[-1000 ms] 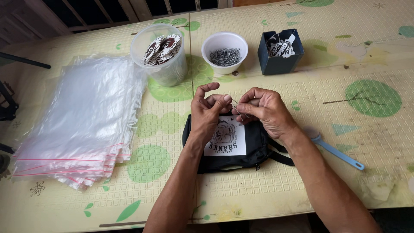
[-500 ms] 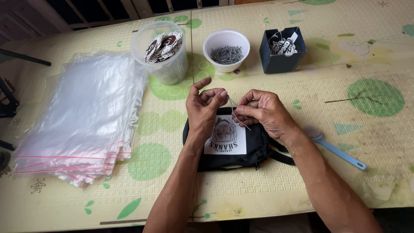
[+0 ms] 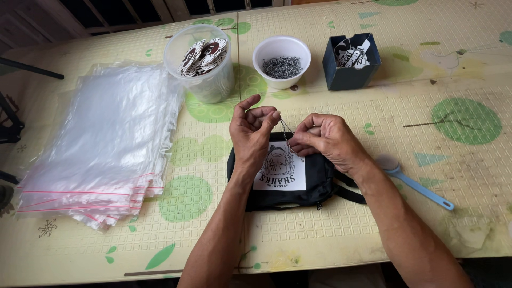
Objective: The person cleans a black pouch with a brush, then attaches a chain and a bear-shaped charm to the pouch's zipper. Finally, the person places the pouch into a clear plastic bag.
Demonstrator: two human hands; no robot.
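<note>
Head view: left hand [image 3: 254,132] and right hand [image 3: 324,140], grips still pinching ball chain [image 3: 288,137], unchanged over black pouch [image 3: 288,178].

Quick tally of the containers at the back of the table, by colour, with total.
Clear plastic tub of round badges: 1
White bowl of ball chains: 1
Dark blue box of printed tags: 1
Total: 3

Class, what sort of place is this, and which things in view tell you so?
Probably a small home workshop for packing goods by hand: a stack of clear zip bags, a tub of round badges, a bowl of ball chains, and hands fixing a chain above a black pouch.
</note>
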